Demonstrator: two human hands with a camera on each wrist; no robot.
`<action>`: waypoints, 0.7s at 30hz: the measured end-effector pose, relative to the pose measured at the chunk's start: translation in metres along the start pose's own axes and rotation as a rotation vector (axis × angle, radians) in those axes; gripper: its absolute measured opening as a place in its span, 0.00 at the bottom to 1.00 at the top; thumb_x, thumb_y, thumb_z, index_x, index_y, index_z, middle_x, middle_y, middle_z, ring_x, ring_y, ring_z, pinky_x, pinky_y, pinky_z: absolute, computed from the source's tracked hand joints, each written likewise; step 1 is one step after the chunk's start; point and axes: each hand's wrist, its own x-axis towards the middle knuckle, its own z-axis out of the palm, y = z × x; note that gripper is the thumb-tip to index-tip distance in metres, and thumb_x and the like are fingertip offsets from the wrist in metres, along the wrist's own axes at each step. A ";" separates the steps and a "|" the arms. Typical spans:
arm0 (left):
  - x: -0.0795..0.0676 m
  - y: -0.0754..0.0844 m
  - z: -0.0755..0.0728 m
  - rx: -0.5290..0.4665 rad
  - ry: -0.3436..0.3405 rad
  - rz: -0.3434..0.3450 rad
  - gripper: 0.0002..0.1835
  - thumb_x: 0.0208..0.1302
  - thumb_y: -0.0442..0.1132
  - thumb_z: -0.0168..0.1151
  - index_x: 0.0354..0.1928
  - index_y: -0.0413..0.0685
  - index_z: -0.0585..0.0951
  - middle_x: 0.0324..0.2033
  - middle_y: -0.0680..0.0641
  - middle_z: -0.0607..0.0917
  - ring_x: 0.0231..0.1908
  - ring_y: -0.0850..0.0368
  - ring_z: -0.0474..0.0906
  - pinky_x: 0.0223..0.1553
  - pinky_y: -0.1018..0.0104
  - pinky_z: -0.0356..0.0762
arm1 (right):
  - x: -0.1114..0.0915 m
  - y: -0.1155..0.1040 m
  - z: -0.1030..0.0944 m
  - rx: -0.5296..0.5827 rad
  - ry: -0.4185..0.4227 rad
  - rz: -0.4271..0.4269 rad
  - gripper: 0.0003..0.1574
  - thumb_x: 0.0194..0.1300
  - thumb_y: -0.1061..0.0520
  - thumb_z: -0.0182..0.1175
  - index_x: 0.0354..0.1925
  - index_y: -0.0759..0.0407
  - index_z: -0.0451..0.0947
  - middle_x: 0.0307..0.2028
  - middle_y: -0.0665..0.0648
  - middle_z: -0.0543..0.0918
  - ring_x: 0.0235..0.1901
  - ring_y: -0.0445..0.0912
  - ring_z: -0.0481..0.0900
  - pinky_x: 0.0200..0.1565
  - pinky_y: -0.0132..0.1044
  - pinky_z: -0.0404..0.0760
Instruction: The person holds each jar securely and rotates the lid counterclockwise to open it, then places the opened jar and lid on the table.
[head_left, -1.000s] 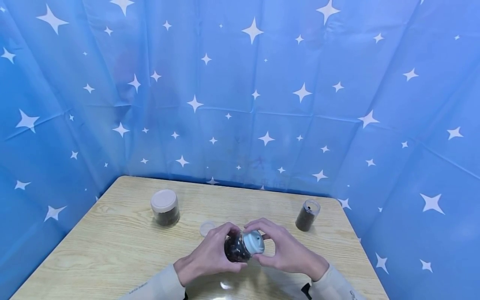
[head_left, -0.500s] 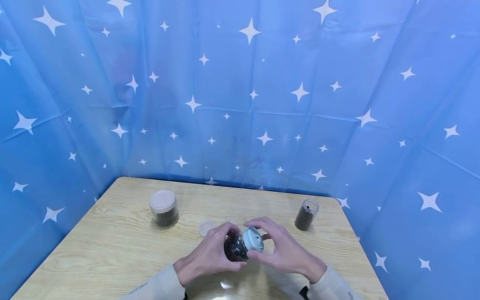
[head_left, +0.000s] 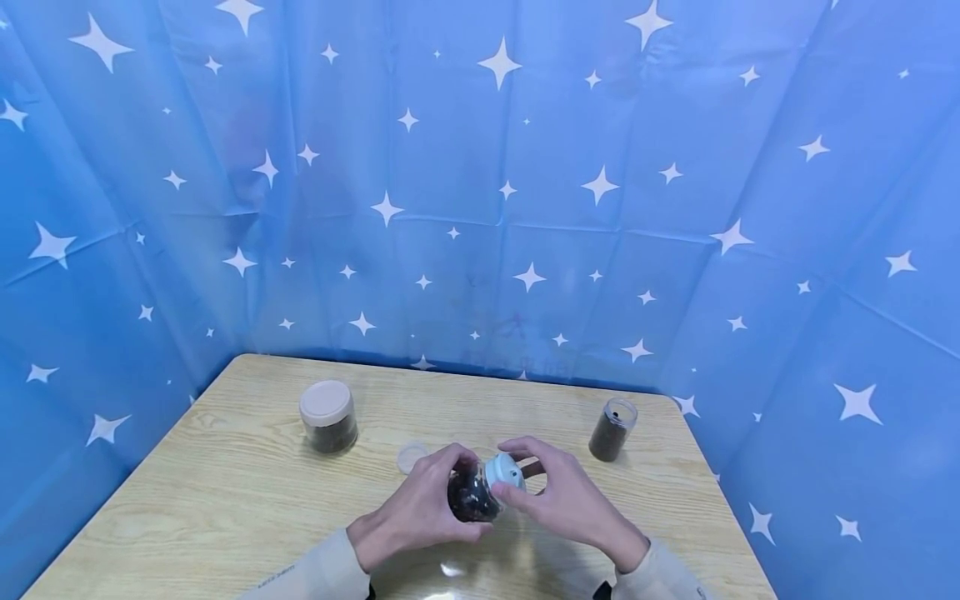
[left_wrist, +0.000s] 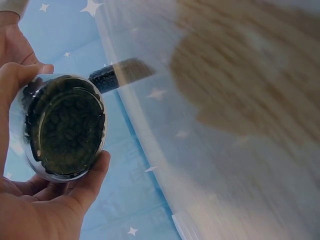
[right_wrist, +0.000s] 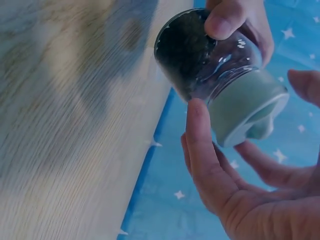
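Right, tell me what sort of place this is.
Probably a tabletop workspace, perhaps staged for recording: a blue starry curtain hangs behind and beside a wood-grain table, which bears a pale-lidded jar.

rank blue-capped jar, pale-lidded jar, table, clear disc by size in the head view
1. Table
2. Blue-capped jar and pale-lidded jar: too close to rank; left hand partly covers the first
3. Clear disc
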 end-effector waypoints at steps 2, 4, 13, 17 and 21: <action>0.000 0.000 0.000 -0.004 -0.004 -0.003 0.39 0.56 0.51 0.93 0.65 0.52 0.81 0.57 0.55 0.91 0.53 0.66 0.88 0.59 0.67 0.91 | 0.000 -0.001 0.000 -0.013 0.008 0.019 0.34 0.79 0.35 0.75 0.74 0.44 0.84 0.66 0.60 0.91 0.55 0.55 0.95 0.45 0.36 0.93; 0.000 0.000 -0.001 -0.005 -0.005 -0.004 0.39 0.56 0.51 0.93 0.65 0.53 0.81 0.57 0.56 0.90 0.53 0.66 0.88 0.59 0.67 0.91 | 0.000 -0.002 -0.001 -0.027 0.015 0.025 0.33 0.79 0.35 0.75 0.73 0.44 0.84 0.65 0.60 0.92 0.53 0.52 0.95 0.47 0.39 0.93; -0.001 0.001 -0.001 -0.018 -0.016 -0.016 0.38 0.56 0.51 0.93 0.64 0.53 0.81 0.56 0.57 0.90 0.53 0.67 0.88 0.59 0.68 0.91 | 0.001 -0.005 -0.001 -0.028 0.004 -0.002 0.32 0.79 0.36 0.76 0.72 0.46 0.85 0.63 0.60 0.94 0.52 0.50 0.95 0.48 0.42 0.95; -0.001 0.001 -0.001 -0.014 -0.017 -0.017 0.38 0.56 0.51 0.93 0.64 0.54 0.81 0.56 0.56 0.90 0.53 0.67 0.88 0.58 0.68 0.91 | 0.001 -0.005 -0.001 -0.002 -0.002 -0.002 0.32 0.78 0.38 0.78 0.72 0.47 0.85 0.62 0.62 0.94 0.51 0.52 0.95 0.43 0.35 0.93; -0.001 0.001 -0.001 -0.013 -0.017 -0.017 0.38 0.56 0.51 0.93 0.65 0.54 0.81 0.57 0.56 0.90 0.53 0.67 0.87 0.58 0.68 0.91 | 0.001 -0.005 -0.001 0.015 0.000 -0.005 0.32 0.77 0.39 0.79 0.71 0.48 0.85 0.62 0.62 0.93 0.51 0.53 0.95 0.42 0.34 0.93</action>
